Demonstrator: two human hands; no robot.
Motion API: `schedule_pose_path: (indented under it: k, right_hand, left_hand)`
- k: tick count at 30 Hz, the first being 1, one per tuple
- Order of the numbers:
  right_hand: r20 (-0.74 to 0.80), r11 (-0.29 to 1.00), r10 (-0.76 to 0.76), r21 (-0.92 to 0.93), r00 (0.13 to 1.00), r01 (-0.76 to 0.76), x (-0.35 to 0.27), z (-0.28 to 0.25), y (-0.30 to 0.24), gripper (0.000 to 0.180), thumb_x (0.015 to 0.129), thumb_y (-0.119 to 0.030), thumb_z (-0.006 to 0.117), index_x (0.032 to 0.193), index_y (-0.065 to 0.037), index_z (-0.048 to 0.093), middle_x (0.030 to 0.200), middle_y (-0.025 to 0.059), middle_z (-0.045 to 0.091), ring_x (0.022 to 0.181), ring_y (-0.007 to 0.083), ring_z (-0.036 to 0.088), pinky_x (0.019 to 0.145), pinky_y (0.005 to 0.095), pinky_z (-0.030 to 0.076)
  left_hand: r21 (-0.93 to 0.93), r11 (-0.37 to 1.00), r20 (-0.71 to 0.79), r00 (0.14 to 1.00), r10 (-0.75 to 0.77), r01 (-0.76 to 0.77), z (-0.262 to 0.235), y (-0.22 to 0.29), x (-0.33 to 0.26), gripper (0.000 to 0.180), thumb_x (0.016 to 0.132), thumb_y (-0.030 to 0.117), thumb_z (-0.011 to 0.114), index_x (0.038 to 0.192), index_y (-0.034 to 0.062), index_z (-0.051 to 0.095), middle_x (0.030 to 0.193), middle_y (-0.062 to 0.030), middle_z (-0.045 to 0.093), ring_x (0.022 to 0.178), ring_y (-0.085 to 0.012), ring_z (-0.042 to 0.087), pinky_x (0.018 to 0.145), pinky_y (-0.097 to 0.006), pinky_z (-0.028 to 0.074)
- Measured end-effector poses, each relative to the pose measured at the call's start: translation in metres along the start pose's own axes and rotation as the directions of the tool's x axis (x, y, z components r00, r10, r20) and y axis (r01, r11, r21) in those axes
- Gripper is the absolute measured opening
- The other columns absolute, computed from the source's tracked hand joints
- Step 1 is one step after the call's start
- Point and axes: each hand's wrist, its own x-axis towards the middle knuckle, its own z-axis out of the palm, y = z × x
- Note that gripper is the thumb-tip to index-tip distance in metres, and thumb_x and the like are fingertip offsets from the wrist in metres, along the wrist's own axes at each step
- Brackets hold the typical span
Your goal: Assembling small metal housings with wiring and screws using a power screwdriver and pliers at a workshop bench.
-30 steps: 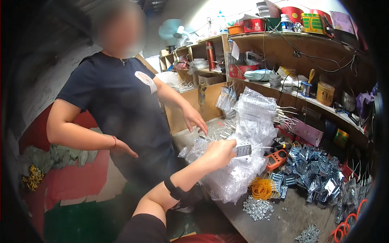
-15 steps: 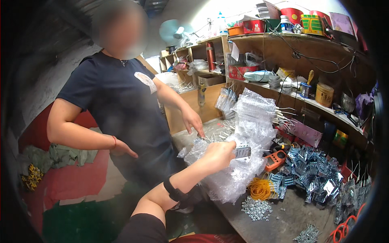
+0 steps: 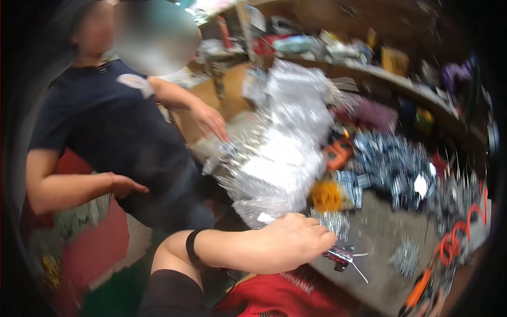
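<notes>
My left hand (image 3: pixel 296 240), its black-banded forearm reaching in from the lower left, is closed on a small dark metal part with white wires (image 3: pixel 340 256). It is held above the table's front edge, near a pile of small metal nuts (image 3: pixel 334 224). At the lower right edge, blurred fingers of my right hand (image 3: pixel 437 305) show beside an orange-handled tool (image 3: pixel 416 291) on a red coiled cord (image 3: pixel 453 245). Whether they grip the tool is unclear. Bubble wrap (image 3: pixel 280 164) with wired parts covers the table's left side.
A person in a dark shirt (image 3: pixel 116 127) stands at the left, one hand (image 3: pixel 208 120) near the bubble wrap. Orange rubber bands (image 3: pixel 325 196), a heap of metal parts (image 3: pixel 393 164) and screws (image 3: pixel 405 256) lie on the table. A loaded shelf (image 3: pixel 391 74) runs behind.
My left hand has drawn back from the bubble wrap toward the table's front edge, still holding the part. The view has shifted right, and my right fingers and the orange-handled tool have come into view.
</notes>
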Motion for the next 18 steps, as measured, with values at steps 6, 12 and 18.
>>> schedule_pose_path:
  k: [6, 12, 18]
  right_hand:
    - [0.804, 0.875, -0.070, 0.334, 0.591, -0.351, -0.002, 0.073, -0.108, 0.056, 0.061, -0.014, 0.079, 0.111, -0.002, 0.056, 0.101, 0.0153, 0.065, 0.090, 0.0316, 0.063, 0.080, 0.0350, 0.049]
    - [0.944, -0.051, 0.195, 0.280, 0.266, -0.959, -0.053, 0.088, -0.102, 0.035, 0.079, -0.008, 0.063, 0.110, 0.002, 0.053, 0.083, 0.0080, 0.064, 0.070, 0.0138, 0.061, 0.062, 0.0278, 0.049]
    - [0.971, -0.379, 0.130, 0.234, 0.199, -0.895, -0.044, 0.089, -0.094, 0.026, 0.085, -0.014, 0.057, 0.107, 0.000, 0.057, 0.080, 0.0097, 0.065, 0.064, 0.0152, 0.061, 0.059, 0.0279, 0.051]
  left_hand:
    - [0.042, 0.953, 0.160, 0.944, 0.290, -0.300, 0.028, 0.027, 0.057, 0.016, 0.076, 0.013, 0.062, 0.086, 0.0036, 0.053, 0.075, -0.0099, 0.059, 0.075, -0.0268, 0.064, 0.062, -0.037, 0.051]
    - [0.294, 0.893, -0.072, 0.923, 0.377, -0.342, 0.038, 0.028, 0.094, 0.059, 0.065, 0.016, 0.076, 0.119, 0.0049, 0.055, 0.115, -0.0125, 0.061, 0.112, -0.0337, 0.057, 0.100, -0.048, 0.039]
    - [0.025, 0.933, -0.152, 0.921, 0.359, -0.359, 0.064, 0.021, 0.052, 0.063, 0.067, 0.013, 0.075, 0.125, 0.0022, 0.054, 0.128, -0.0137, 0.058, 0.117, -0.0330, 0.056, 0.105, -0.049, 0.035]
